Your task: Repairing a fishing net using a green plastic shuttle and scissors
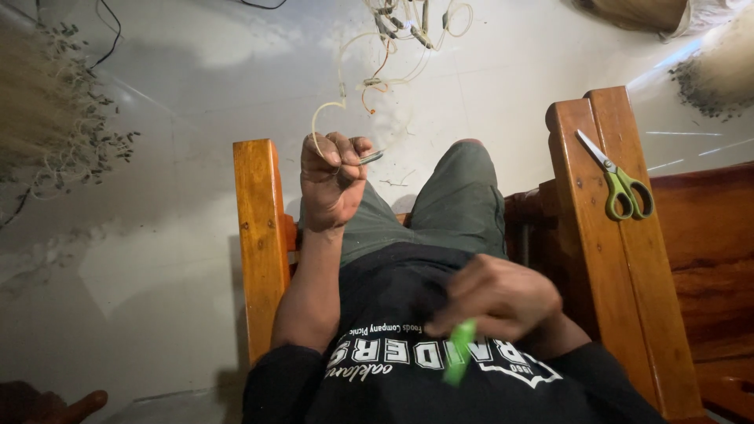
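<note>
Over pale floor, wire (thin) in left hand

A pale, glossy floor fills most of the view, catching soft patches of light and blurred shadows. Two orange-brown wooden armrests of a chair frame the middle, and green-handled scissors lie on the right one. Dried plant bundles rest at the far left, loose wires tangle at the top, and dark polished wood lies at the right.
</note>
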